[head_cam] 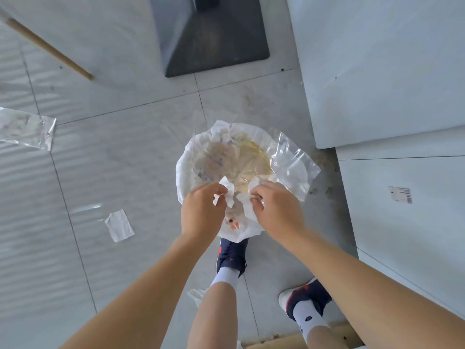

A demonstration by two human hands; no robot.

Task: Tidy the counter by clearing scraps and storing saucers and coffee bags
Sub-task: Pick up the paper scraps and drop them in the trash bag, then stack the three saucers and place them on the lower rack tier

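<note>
I look straight down at a white trash bag on the tiled floor, its mouth spread wide, with scraps and clear film inside. A clear plastic wrapper lies over its right rim. My left hand pinches the near rim of the bag on the left. My right hand pinches the near rim on the right. The two hands are close together, just above my left shoe. Small orange bits lie on the white plastic between my hands.
A torn clear wrapper lies on the floor at far left and a small white scrap lies nearer. A dark table base stands ahead. White cabinet fronts run along the right. A wooden pole slants at upper left.
</note>
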